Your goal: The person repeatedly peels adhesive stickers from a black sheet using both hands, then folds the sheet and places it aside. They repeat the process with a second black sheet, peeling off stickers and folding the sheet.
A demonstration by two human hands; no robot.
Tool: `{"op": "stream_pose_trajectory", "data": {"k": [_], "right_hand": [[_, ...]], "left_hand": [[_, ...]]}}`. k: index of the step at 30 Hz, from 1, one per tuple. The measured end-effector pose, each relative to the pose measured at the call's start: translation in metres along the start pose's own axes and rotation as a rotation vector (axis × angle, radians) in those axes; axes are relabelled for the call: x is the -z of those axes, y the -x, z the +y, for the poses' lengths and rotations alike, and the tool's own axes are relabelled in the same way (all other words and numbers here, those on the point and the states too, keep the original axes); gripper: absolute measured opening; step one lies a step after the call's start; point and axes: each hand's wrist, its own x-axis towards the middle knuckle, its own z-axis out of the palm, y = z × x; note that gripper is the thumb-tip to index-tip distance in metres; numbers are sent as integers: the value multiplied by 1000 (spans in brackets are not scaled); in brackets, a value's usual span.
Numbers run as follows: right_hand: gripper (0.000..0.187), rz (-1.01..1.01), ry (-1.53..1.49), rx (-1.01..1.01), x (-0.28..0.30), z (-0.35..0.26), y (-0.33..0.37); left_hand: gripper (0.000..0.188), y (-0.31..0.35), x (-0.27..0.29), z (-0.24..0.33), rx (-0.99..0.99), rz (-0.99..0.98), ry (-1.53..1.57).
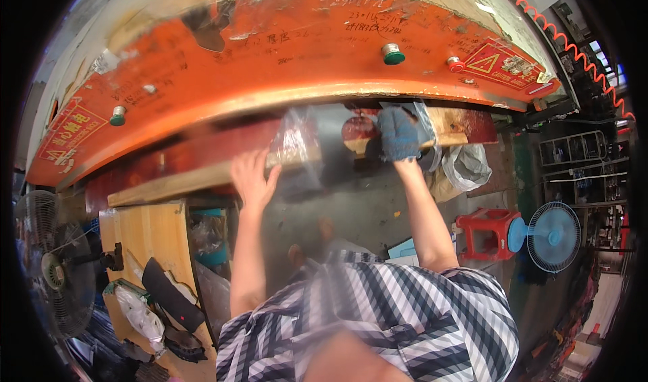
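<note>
My left hand (pixel 251 176) is bare, its fingers spread at the front edge of the wooden work board (pixel 192 179). Just right of its fingertips lies a crinkled piece of clear plastic (pixel 295 139). A dark grey sheet (pixel 331 146), blurred, hangs over the board's edge between my hands. At its right side a rounded gap lets the red surface show. My right hand (pixel 398 133) wears a blue-grey knit glove and sits at the sheet's right side, beside a strip of clear plastic (pixel 428 129). Its fingers look curled in, and whatever they hold is hidden.
An orange machine beam (pixel 304 51) with green-capped buttons spans the far side above the board. At right are a white bag (pixel 467 167), a red stool (pixel 487 233) and a blue fan (pixel 553 237). On the left stand a wooden table (pixel 152 227) with dark pieces and another fan (pixel 54 270).
</note>
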Motion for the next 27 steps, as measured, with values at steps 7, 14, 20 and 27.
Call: {"op": "stream_pose_trajectory", "data": {"k": [7, 14, 20, 27], "right_hand": [[29, -302, -323, -613, -8, -13, 48], [54, -267, -262, -776, -26, 0, 47], [51, -472, -270, -791, -40, 39, 47], [46, -527, -118, -814, -37, 38, 47]], "left_hand": [[55, -23, -6, -24, -40, -83, 7], [60, -20, 1, -27, 46, -300, 97], [57, -22, -16, -30, 97, -335, 70], [60, -23, -20, -20, 91, -324, -3]]}}
